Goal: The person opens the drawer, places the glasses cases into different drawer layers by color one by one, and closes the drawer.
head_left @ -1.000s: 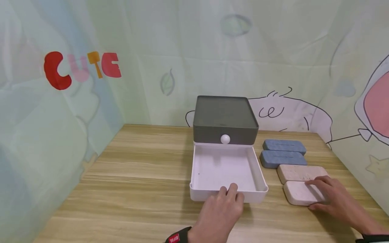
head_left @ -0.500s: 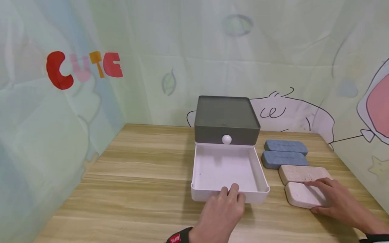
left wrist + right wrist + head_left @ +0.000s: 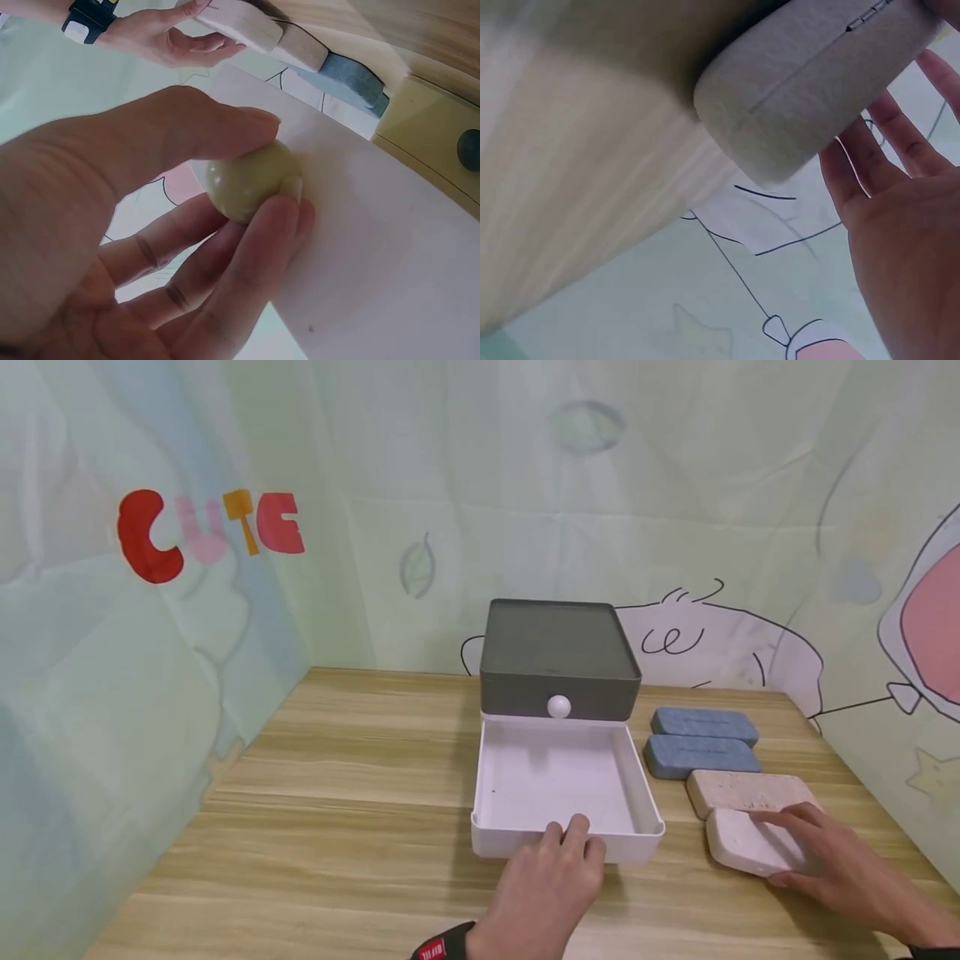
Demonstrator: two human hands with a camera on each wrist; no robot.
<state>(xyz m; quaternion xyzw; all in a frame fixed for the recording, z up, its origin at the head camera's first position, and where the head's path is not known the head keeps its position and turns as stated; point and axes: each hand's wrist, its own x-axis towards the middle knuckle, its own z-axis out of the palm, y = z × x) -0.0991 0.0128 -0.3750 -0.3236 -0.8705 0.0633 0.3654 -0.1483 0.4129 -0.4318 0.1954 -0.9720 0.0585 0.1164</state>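
Note:
My left hand (image 3: 551,885) is at the front of a pulled-out white drawer (image 3: 633,846). In the left wrist view, its thumb and fingers pinch the drawer's round knob (image 3: 251,176). Nothing but a small dark speck shows inside the drawer. On the right, my right hand (image 3: 847,860) grips the nearer pale pink glasses case (image 3: 750,843), thumb at its front side and fingers over the far side. A metal hinge (image 3: 868,15) shows on that case in the right wrist view. The other pink glasses case (image 3: 750,789) lies right behind it.
Two blue glasses cases (image 3: 702,756) lie behind the pink ones. Above the open drawer, the dark grey drawer box (image 3: 558,639) has a second, closed drawer with a white knob (image 3: 558,707). Printed cloth walls (image 3: 360,593) border the wooden table (image 3: 360,793).
The nearer pink case has shifted slightly to the right and toward me in my right hand. My left hand and the drawer hold the same place; the head view has moved a little.

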